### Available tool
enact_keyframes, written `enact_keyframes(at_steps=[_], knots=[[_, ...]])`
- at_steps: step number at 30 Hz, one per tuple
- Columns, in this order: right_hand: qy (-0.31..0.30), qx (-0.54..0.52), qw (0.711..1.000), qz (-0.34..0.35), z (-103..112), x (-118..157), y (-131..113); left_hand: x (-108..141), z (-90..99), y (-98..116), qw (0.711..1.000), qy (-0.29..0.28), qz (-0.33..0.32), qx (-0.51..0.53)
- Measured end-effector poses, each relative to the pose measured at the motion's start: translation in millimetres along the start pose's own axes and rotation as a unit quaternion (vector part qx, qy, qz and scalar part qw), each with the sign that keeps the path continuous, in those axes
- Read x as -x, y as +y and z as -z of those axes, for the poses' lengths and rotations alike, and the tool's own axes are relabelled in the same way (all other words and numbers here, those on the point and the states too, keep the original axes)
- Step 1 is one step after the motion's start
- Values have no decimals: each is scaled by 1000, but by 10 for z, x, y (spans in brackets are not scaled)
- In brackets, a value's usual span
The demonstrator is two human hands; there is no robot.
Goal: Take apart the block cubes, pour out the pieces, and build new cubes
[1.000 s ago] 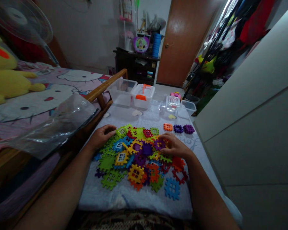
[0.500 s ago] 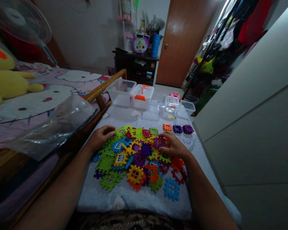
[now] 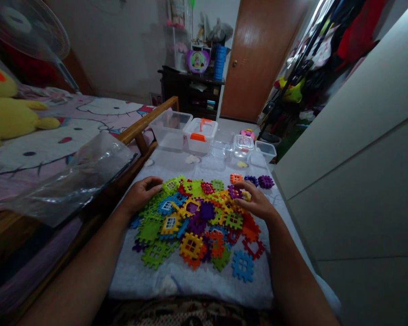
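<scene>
Colourful notched plastic tiles lie in a heap on the pale blue cloth (image 3: 177, 285). My right hand (image 3: 255, 201) pinches a purple tile (image 3: 235, 191) at the heap's right side, with a bit of yellow showing beside the fingers. My left hand (image 3: 144, 194) rests at the heap's upper left edge, fingers curved and apart, next to green tiles (image 3: 170, 185), holding nothing visible. Behind my right hand sit an orange tile (image 3: 236, 178), a dark purple piece (image 3: 251, 181) and a purple piece (image 3: 265, 182). A blue tile (image 3: 242, 266) lies at the near right.
Clear plastic boxes (image 3: 172, 131), one with an orange-latched lid (image 3: 200, 129), stand at the far end. A wooden bed rail (image 3: 149, 118) and a clear plastic bag (image 3: 88, 176) are on the left. A white cabinet (image 3: 360, 172) stands on the right.
My right hand has moved to the right with the purple tile between its fingers, off the heap's green and orange tiles. My left hand has stayed in place.
</scene>
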State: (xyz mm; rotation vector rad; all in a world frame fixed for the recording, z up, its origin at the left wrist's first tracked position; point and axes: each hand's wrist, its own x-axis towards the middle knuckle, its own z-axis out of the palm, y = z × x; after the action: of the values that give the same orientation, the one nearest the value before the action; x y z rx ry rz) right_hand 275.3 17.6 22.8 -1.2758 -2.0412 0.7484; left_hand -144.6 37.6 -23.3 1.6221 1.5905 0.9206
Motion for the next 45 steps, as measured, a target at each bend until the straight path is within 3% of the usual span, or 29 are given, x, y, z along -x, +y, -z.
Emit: enact_keyframes(at_steps=[3, 6, 9, 11, 14, 18, 23, 32, 37, 40, 42, 45], knots=[[70, -46, 995, -44, 67, 2, 64, 5, 4, 39, 1000, 5, 0, 5], [186, -72, 977, -80, 209, 20, 166, 6, 7, 75, 1000, 9, -3, 4], [268, -18, 959, -93, 447, 37, 267, 4, 6, 88, 1000, 14, 0, 4], [282, 57, 954, -80, 639, 31, 330, 5, 5, 86, 1000, 13, 5, 7], [244, 164, 953, -67, 911, -11, 458, 7, 8, 83, 1000, 5, 12, 11], [142, 234, 953, -131, 1107, -98, 720, 8, 17, 81, 1000, 4, 13, 7], [40, 280, 941, -184, 1071, -198, 970, 7, 22, 75, 1000, 11, 9, -9], [10, 292, 934, -204, 1008, -259, 1008, 0, 24, 74, 1000, 11, 6, -16], [31, 292, 934, -203, 1017, -225, 887, -10, 31, 15, 1000, 7, 4, -18], [55, 261, 952, -151, 944, -224, 673, -10, 29, 1, 1000, -1, 4, -19], [45, 209, 972, -94, 794, -253, 469, -7, 25, 5, 1000, -1, 3, -16], [-44, 107, 993, -24, 412, -350, 118, 0, 17, 19, 1000, 6, 1, -14]])
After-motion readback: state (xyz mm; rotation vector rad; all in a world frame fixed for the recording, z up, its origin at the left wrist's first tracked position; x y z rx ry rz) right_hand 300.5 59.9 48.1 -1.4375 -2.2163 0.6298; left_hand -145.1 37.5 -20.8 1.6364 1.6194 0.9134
